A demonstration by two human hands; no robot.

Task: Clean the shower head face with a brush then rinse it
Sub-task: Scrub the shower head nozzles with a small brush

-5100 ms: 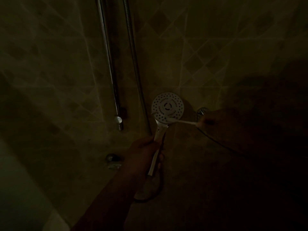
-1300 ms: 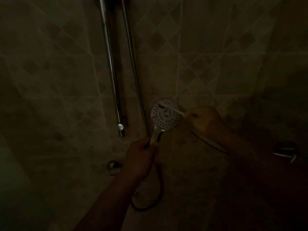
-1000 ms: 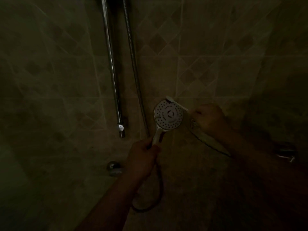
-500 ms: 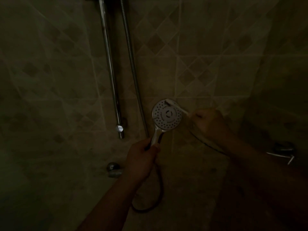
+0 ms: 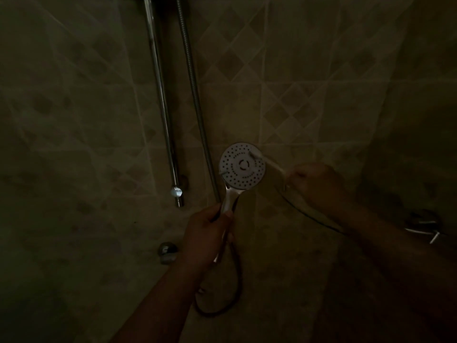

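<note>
The room was very dark. Closest to the camera, two bare arms reached forward from the bottom of the picture.

The left hand (image 5: 206, 233) was wrapped tight around the shiny handle of the shower head (image 5: 242, 166). Its fingers curled round the handle low down, and the handle stuck up out of the fist. A dark hose (image 5: 235, 288) hung down in a loop below that hand.

The right hand (image 5: 315, 185) was a bit further out and to the right. Its fingers were pinched together on the thin end of a small white brush (image 5: 268, 163). The brush looked like a toothbrush, but it was too dim to be sure.

The shower head was held up between the two hands, with its round white face turned toward the camera. The face had rings of little dark holes and a small circle in the middle. The bristle end of the brush lay on the upper right part of the face, touching it. The brush handle sloped down to the right, into the right hand.

Behind all this was a tiled wall (image 5: 309, 70) with a diamond pattern. A straight metal rail (image 5: 162, 107) ran down the wall on the left. Just beside it hung a ribbed metal hose (image 5: 195, 107). Low on the wall, near the left hand, sat a small round metal fitting (image 5: 168, 251). At the far right edge something shiny and metal (image 5: 422, 227) stuck out, too dark to make out.
</note>
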